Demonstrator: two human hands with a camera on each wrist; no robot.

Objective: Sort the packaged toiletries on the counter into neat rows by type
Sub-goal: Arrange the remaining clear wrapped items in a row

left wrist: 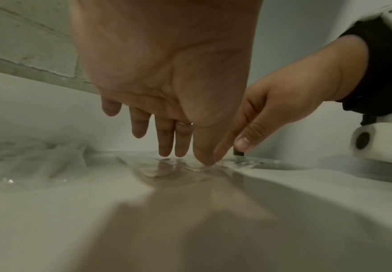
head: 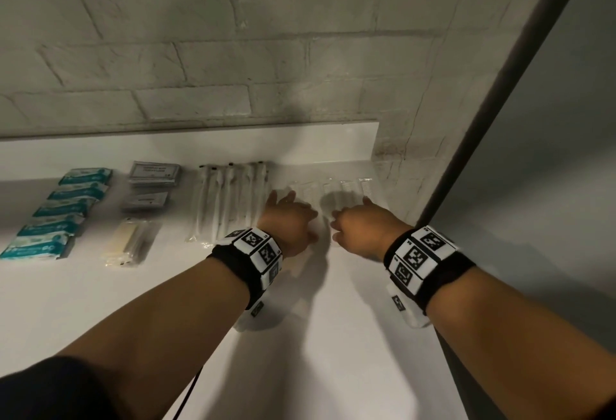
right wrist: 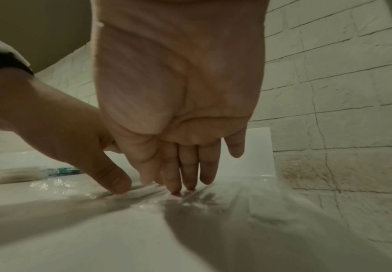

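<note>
Both hands lie flat, fingers straight, on the clear comb packets [head: 333, 191], which are right of the toothbrush row [head: 233, 199] on the desk [head: 333, 336]. The left hand [head: 288, 219] and right hand [head: 361, 224] grasp nothing; they seem to be aligning this last row. The next move probably calls for small, gentle pushes.

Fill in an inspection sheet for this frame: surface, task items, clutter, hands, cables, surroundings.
Surface: white counter, shadowed near the hands.
Task items: teal-and-white wrapped packets in a diagonal row at far left; grey flat sachets beside them; cream item in a clear bag; white toothbrush-like sticks in clear wrappers side by side; clear flat wrapped packs in a row near the wall.
Clutter: nothing seen.
Hands: left hand and right hand, fingers straight, tips pressing the clear flat wrapped packs.
Cables: thin black cable under the left forearm.
Surroundings: white-painted brick wall; dark-edged panel at right.
</note>
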